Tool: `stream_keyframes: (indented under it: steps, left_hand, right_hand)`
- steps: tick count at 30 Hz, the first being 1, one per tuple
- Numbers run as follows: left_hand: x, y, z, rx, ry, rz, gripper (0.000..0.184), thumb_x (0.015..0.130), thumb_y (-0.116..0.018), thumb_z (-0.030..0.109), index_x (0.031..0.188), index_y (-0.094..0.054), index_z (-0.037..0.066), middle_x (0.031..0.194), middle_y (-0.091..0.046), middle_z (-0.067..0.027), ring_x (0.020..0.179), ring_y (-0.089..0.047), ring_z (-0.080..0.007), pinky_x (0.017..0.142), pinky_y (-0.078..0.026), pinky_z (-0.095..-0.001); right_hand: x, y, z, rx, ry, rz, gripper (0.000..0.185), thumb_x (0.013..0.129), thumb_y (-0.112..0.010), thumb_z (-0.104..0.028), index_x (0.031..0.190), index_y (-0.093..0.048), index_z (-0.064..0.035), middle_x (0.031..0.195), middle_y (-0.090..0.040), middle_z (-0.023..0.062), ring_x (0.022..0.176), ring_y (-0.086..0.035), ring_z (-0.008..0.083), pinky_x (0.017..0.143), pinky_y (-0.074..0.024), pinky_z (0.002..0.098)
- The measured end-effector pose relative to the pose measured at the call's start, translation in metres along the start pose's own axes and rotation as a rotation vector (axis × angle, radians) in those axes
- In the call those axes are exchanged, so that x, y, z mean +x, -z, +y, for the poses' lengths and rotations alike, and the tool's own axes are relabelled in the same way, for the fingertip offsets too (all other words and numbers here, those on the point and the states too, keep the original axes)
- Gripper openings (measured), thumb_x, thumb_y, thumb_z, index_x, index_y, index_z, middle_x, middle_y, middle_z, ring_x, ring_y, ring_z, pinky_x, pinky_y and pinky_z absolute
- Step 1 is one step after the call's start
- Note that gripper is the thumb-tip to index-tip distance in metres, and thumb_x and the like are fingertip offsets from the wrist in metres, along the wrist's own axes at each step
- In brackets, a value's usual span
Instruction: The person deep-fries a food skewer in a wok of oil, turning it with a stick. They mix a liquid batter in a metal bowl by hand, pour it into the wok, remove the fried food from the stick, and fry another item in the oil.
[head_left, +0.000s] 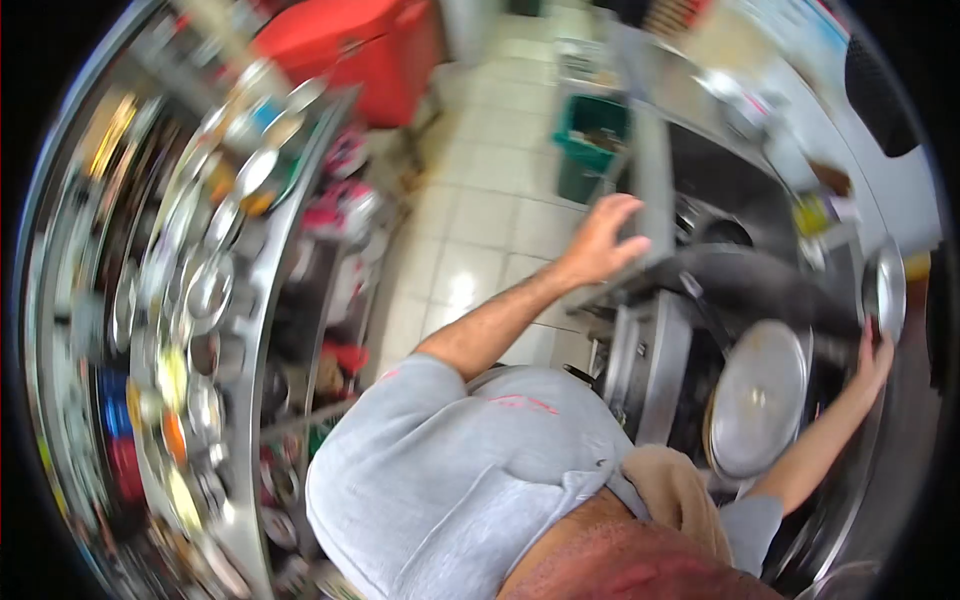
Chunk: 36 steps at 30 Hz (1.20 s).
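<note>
My left hand (604, 242) is stretched out in front of me with thumb and fingers apart, holding nothing. It hovers near the edge of the steel sink counter (652, 160). Far to the right, my right hand (876, 358) has its fingers at the lower edge of a small round metal lid or dish (884, 292), which stands tilted on its side. Between my body and that arm lies a large round metal lid (758, 400) with a knob at its centre. A dark handle (705, 312) sticks out just beyond it, towards a wide dark pan (770, 280).
A sink (725, 175) holds some dark cookware. On the floor stand a green bin (590, 150) and, farther off, a red container (350, 55). Steel shelving (255, 390) crowded with bowls and spoons runs along the left. A tan cloth (675, 495) rests at my side.
</note>
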<state>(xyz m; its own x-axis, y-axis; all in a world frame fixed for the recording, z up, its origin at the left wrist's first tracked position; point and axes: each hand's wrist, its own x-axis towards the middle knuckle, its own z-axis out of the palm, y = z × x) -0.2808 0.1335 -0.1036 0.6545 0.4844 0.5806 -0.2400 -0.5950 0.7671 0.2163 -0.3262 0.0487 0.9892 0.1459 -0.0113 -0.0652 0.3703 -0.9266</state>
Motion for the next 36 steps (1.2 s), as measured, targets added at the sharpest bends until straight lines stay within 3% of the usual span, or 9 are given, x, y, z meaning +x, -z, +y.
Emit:
stream_keyframes:
  steps: [3,4,10,14,19,22,26,32,36]
  left_hand:
    - [-0.012,0.068,0.016,-0.137,0.175,-0.008,0.056,0.077,-0.068,0.028,0.122,-0.045,0.003,0.123,-0.041,-0.0146,0.105,-0.049,-0.0238,0.088,-0.043,-0.035]
    - [-0.019,0.089,0.022,-0.165,0.251,-0.015,0.057,0.078,-0.068,0.029,0.123,-0.044,0.004,0.123,-0.041,-0.0139,0.102,-0.051,-0.0222,0.086,-0.044,-0.0346]
    - [-0.076,0.211,0.018,-0.262,0.465,0.164,0.062,0.084,-0.06,0.039,0.13,-0.036,0.005,0.128,-0.037,-0.0155,0.102,-0.052,-0.0208,0.082,-0.047,-0.0342]
    - [-0.12,0.281,0.022,-0.364,0.62,0.403,0.067,0.085,-0.058,0.042,0.134,-0.031,0.005,0.133,-0.032,-0.0173,0.105,-0.051,-0.0214,0.075,-0.051,-0.0326]
    - [-0.177,0.347,0.042,-0.41,0.74,0.721,0.086,0.081,-0.056,0.055,0.14,-0.012,0.011,0.136,-0.027,-0.018,0.108,-0.048,-0.0299,0.071,-0.052,-0.0389]
    - [-0.202,0.371,0.063,-0.315,0.699,0.943,0.084,0.081,-0.058,0.049,0.139,-0.011,0.012,0.131,-0.033,-0.017,0.109,-0.048,-0.0306,0.064,-0.055,-0.0428]
    - [-0.243,0.404,0.079,-0.273,0.539,1.287,0.058,0.082,-0.055,0.018,0.131,-0.026,0.007,0.114,-0.049,-0.0151,0.097,-0.057,-0.0259,0.065,-0.056,-0.0424]
    - [-0.296,0.467,0.143,-0.259,0.497,1.638,0.045,0.084,-0.049,0.014,0.12,-0.035,-0.008,0.107,-0.053,-0.022,0.092,-0.06,-0.0321,0.064,-0.058,-0.0458]
    - [-0.352,0.532,0.147,-0.159,0.441,1.626,0.04,0.085,-0.048,0.014,0.113,-0.04,-0.014,0.105,-0.055,-0.024,0.091,-0.06,-0.0338,0.062,-0.059,-0.0446]
  right_hand:
    - [-0.029,-0.126,0.049,-0.085,-0.203,-0.225,0.026,0.084,-0.043,0.0,0.105,-0.044,0.0154,0.098,-0.055,0.0238,0.087,-0.058,0.032,0.073,-0.0543,0.0339]
    - [-0.039,-0.16,0.069,-0.16,-0.244,-0.514,0.019,0.083,-0.044,0.001,0.095,-0.048,0.0138,0.089,-0.057,0.0215,0.079,-0.059,0.0293,0.067,-0.0536,0.0316]
    - [-0.25,-0.409,0.233,-0.175,-0.383,-0.705,0.002,0.072,-0.056,0.003,0.073,-0.056,0.0019,0.075,-0.058,0.0136,0.065,-0.06,0.0274,0.064,-0.0542,0.0359]
    - [-0.415,-0.514,0.316,-0.209,-0.448,-0.897,0.036,0.068,-0.053,0.001,0.103,-0.046,0.0025,0.086,-0.057,0.0145,0.06,-0.06,0.0266,0.046,-0.0516,0.0314]
    - [-0.549,-0.579,0.381,-0.24,-0.646,-1.358,0.052,0.068,-0.048,0.0,0.119,-0.037,-0.0002,0.094,-0.055,0.0167,0.053,-0.055,0.0237,0.038,-0.0431,0.028]
    - [-0.627,-0.605,0.38,-0.249,-0.75,-1.504,0.055,0.069,-0.044,0.001,0.123,-0.033,-0.0004,0.097,-0.054,0.0173,0.055,-0.056,0.0228,0.038,-0.0425,0.0267]
    - [-0.693,-0.636,0.387,-0.214,-0.798,-1.863,0.051,0.077,-0.048,-0.003,0.125,-0.03,-0.002,0.099,-0.053,0.0175,0.061,-0.058,0.0225,0.04,-0.045,0.0261]
    - [-0.749,-0.653,0.367,-0.114,-0.893,-1.945,0.063,0.089,-0.054,-0.028,0.136,-0.018,-0.0069,0.104,-0.052,0.0154,0.07,-0.063,0.0258,0.048,-0.049,0.0279]
    - [-0.716,-0.665,0.41,-0.186,-0.869,-1.843,0.058,0.089,-0.054,-0.027,0.135,-0.025,-0.0059,0.103,-0.053,0.0122,0.071,-0.063,0.0253,0.05,-0.0496,0.0268]
